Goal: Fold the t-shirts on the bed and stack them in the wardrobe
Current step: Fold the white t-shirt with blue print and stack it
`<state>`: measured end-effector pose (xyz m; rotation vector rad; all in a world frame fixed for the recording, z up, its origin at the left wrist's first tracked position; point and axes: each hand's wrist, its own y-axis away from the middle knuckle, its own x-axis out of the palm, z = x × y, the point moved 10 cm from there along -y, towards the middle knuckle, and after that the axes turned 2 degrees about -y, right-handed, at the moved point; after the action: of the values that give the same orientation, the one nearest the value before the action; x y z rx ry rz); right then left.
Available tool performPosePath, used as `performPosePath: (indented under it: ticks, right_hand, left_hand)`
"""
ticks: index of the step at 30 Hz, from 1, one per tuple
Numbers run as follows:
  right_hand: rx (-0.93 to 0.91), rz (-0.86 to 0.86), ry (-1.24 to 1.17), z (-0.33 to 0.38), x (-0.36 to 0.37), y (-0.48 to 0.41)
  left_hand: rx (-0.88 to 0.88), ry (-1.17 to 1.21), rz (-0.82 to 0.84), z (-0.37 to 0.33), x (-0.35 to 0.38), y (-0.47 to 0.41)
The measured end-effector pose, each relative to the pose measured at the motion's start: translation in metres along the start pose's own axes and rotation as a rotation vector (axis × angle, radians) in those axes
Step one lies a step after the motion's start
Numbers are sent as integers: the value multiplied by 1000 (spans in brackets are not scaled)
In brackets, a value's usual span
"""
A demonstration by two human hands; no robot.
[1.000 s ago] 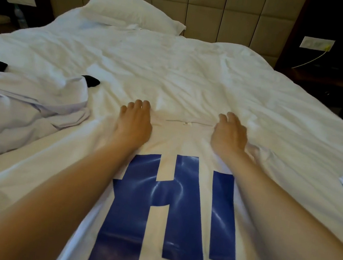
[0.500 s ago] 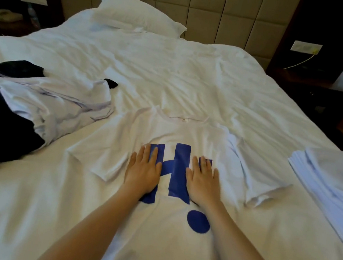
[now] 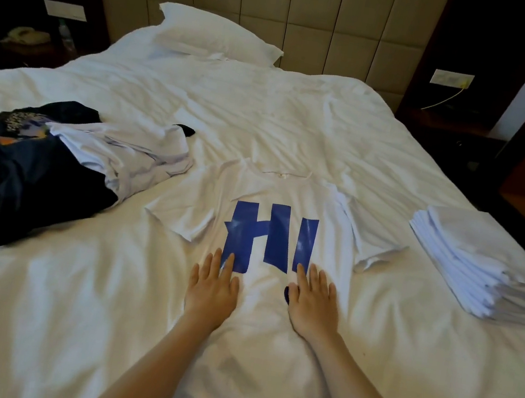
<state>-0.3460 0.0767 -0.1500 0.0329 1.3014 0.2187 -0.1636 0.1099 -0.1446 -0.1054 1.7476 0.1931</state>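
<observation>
The t-shirt (image 3: 284, 192) is lying flat on the bed (image 3: 267, 114), the left hand (image 3: 211, 290) and right hand (image 3: 313, 305) resting side by side on it. A pile (image 3: 53, 174) is lying left of the t-shirt, a stack (image 3: 463, 259) is sitting right of it, and a pillow (image 3: 217, 35) is lying well behind it.

Room dim, source not visible. Light falls mostly on rumpled white bed sheet (image 3: 267, 114), brightest across middle, with cool bluish cast. Upper corners near black, detail lost either side of padded beige headboard (image 3: 315, 19). Shadows soft, only in sheet creases. Pale sheen streaks glossy blue letter print (image 3: 278, 235) on white t-shirt (image 3: 257, 317). Wide-angle bend: headboard seams lean outward, bed edges curve. Bare forearms (image 3: 160, 371) at bottom edge soft, stretched. Fingertips (image 3: 216, 255) of left hand (image 3: 211, 290) slightly smeared.
</observation>
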Motion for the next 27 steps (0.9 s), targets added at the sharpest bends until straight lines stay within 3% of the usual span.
performPosePath:
  ticks: [8,14,17,20,25,27]
  right_hand:
    - [41,-6,-32,-19,6,66]
    - [79,-22,-87,-32,12,107]
    - [167,-239,-332,-41,0,128]
    - [327,-379,-762,-53,-6,153]
    - [451,-24,-1315,-32,31,163]
    - [472,-41,-1429,-32,33,165]
  left_hand:
    - [-35,139,9,20,1,59]
    - [-141,505,-57,43,-9,98]
    - [-299,781,-66,65,-9,121]
    - [-404,1003,57,76,0,138]
    - [-377,1218,253,64,10,163]
    - [-369,1236,272,59,10,167]
